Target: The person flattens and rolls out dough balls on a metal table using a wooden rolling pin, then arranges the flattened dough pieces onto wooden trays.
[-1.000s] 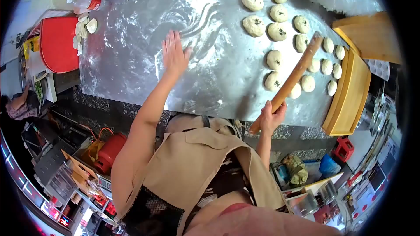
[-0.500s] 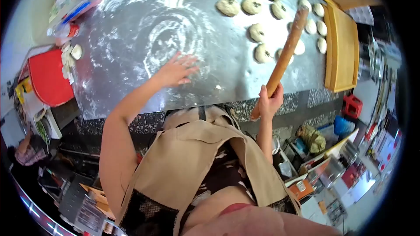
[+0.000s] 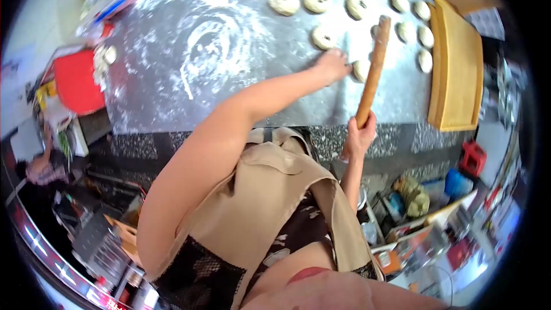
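Observation:
My right hand (image 3: 361, 136) is wrapped around the lower end of a wooden rolling pin (image 3: 374, 72), which points away from me over the metal table (image 3: 275, 89). With its fingers curled downward, my left hand (image 3: 333, 66) covers the spot where a dough ball lay. That ball is hidden beneath it. Just beyond my left hand sits another dough ball (image 3: 324, 38), pale with dark specks on top. Between that hand and the rolling pin lies a further dough ball (image 3: 361, 70), partly covered by the pin.
Several dough balls (image 3: 317, 1) stand in rows at the far side. A wooden tray (image 3: 456, 69) borders the table's right end. Flour (image 3: 215, 51) is smeared over the middle. On the left are a red seat (image 3: 80, 81) and small white pieces (image 3: 103, 60).
My left hand has moved right from the floured middle to the dough balls. My right hand still holds the rolling pin, now more upright in view. The camera view has shifted slightly.

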Demonstrator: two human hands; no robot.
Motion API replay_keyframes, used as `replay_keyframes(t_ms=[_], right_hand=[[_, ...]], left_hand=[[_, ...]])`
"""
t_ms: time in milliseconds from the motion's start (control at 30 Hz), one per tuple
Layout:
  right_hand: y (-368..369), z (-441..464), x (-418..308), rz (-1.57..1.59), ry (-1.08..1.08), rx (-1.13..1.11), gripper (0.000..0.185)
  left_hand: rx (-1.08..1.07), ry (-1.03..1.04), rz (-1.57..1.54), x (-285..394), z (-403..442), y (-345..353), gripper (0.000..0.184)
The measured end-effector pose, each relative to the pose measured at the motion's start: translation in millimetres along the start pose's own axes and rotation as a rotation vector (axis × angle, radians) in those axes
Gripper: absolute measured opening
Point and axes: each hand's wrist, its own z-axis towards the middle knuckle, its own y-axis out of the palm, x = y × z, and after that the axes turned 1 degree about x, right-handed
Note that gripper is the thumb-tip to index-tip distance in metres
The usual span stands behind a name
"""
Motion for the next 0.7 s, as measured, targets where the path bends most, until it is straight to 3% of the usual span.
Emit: replay_keyframes(t_ms=[33, 133, 200, 300, 367, 433, 500, 567, 633, 700], right_hand=[[0.0, 2.4, 3.4, 0.033, -0.014, -0.013, 0.051], [4.9, 11.9, 10.6, 0.059, -0.054, -0.071, 0.052], [10.7, 13.3, 2.3, 0.050, -0.067, -0.073, 0.052], [26.3, 6.9, -42.7, -0.120, -0.188, -0.226, 0.053], [53.1, 10.1, -45.8, -0.153, -0.306, -0.355, 0.054], [90.4, 15.2, -41.2, -0.200, -0.378, -0.442, 0.053], [120.8, 18.2, -53.1, -0.324, -0.425, -0.474, 0.048], [140.2, 28.6, -41.8, -0.466, -0.678, -0.393, 0.043], [148.1, 27.9, -35.6, -0.474, -0.741, -0.313, 0.041], [151.2, 29.9, -32.6, -0.480, -0.806, -0.249, 0.038]], left_hand=[[-0.084, -0.001, 0.075, 1.3, 0.5, -7.4, 0.025], [-0.051, -0.011, 0.086, 6.2, -28.9, -29.8, 0.023], [0.016, -0.224, -0.059, 0.0, -76.7, -53.0, 0.038], [0.167, -0.750, -0.377, -52.1, -166.6, -80.0, 0.056], [0.403, -0.920, -0.188, -103.0, -222.3, -48.9, 0.058], [0.385, -0.999, -0.203, -147.5, -260.2, -19.0, 0.070], [0.298, -1.070, -0.182, -147.2, -262.2, -42.2, 0.071], [0.204, -1.135, -0.162, -155.9, -257.2, -50.1, 0.073], [0.489, -1.047, -0.145, -178.5, -241.5, -48.5, 0.067], [0.435, -1.047, -0.127, -184.3, -232.5, -36.1, 0.058]])
